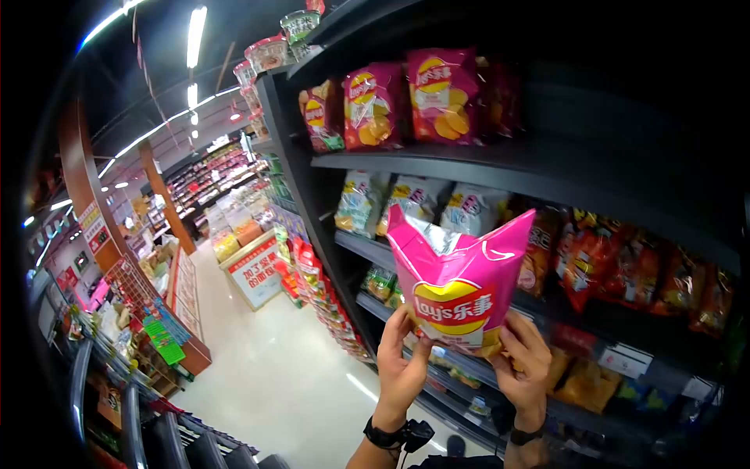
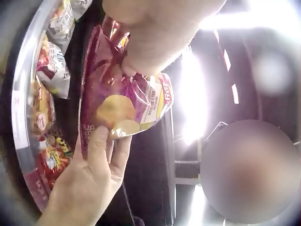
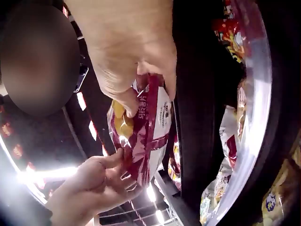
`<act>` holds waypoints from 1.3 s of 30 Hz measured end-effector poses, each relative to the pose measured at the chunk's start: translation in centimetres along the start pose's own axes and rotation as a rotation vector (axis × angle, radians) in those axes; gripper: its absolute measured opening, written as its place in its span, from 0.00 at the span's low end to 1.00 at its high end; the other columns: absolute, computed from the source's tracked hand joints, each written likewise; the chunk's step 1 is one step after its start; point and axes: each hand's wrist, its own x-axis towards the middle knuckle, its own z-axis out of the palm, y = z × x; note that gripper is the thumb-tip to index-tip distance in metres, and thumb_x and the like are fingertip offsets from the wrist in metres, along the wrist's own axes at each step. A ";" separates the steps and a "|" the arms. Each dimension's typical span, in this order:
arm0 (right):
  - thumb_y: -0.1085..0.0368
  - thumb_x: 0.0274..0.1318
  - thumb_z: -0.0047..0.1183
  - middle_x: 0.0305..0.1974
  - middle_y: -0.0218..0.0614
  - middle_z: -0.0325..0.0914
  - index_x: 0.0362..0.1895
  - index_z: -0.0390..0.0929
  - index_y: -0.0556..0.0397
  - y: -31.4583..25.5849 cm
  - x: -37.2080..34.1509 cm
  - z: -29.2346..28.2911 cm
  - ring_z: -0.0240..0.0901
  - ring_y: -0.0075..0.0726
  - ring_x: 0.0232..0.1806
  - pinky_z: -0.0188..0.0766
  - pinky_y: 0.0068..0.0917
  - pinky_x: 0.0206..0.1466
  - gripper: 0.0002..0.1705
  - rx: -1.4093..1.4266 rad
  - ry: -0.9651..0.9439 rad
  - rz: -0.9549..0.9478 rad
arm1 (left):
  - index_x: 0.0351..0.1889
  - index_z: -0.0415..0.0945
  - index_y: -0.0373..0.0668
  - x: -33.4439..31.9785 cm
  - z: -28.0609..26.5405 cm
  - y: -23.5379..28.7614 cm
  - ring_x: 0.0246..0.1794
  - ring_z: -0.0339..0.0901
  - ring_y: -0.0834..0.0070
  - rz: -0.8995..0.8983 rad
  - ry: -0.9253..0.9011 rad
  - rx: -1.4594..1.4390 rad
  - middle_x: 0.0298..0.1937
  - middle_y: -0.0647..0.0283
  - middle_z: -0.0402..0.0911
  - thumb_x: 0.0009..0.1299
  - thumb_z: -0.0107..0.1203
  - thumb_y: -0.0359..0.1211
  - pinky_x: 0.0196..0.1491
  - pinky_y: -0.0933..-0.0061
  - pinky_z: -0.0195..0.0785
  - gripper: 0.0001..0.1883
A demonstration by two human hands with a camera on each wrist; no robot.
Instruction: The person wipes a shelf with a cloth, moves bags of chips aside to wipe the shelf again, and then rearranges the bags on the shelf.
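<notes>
Upright in front of the shelves is a pink Lay's bag of potato chips (image 1: 457,293), its logo facing me. Its top edge dips between two raised corners, with silvery foil showing at the dip. My left hand (image 1: 402,367) grips the lower left corner, thumb in front. On the lower right corner, my right hand (image 1: 522,363) pinches the bag between thumb and fingers. The left wrist view shows the left hand (image 2: 160,28) and right hand (image 2: 89,183) at opposite ends of the bag's lower part. Creases run across the bag (image 3: 146,127) between the hands in the right wrist view.
A dark shelf unit (image 1: 500,168) stands close behind the bag. Similar pink chip bags (image 1: 443,98) fill part of its upper shelf, with silvery bags (image 1: 473,207) and red snack packs (image 1: 594,258) below. To the left runs a pale floor aisle (image 1: 273,375) with a sign (image 1: 258,277).
</notes>
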 end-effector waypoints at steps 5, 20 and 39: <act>0.78 0.49 0.64 0.58 0.47 0.78 0.52 0.87 0.50 0.9 8.3 4.8 0.75 0.54 0.59 0.74 0.46 0.59 0.23 -0.148 0.146 -0.301 | 0.67 0.66 0.35 9.0 -2.4 -1.1 0.65 0.73 0.69 0.212 0.081 -0.093 0.60 0.57 0.77 0.73 0.61 0.26 0.69 0.65 0.63 0.25; 0.67 0.53 0.68 0.48 0.46 0.80 0.61 0.75 0.56 6.0 27.7 10.5 0.80 0.51 0.46 0.77 0.36 0.49 0.31 -0.777 0.153 -0.192 | 0.67 0.71 0.37 37.2 1.3 -4.7 0.47 0.85 0.52 0.596 -0.107 -0.029 0.46 0.44 0.86 0.72 0.56 0.26 0.51 0.62 0.75 0.24; 0.59 0.69 0.53 0.47 0.40 0.77 0.68 0.73 0.51 4.9 26.9 11.2 0.78 0.48 0.49 0.73 0.34 0.52 0.26 -0.829 -0.053 -0.016 | 0.68 0.73 0.52 35.9 0.0 -5.4 0.48 0.75 0.53 0.687 -0.010 0.203 0.49 0.51 0.74 0.73 0.57 0.48 0.52 0.54 0.69 0.26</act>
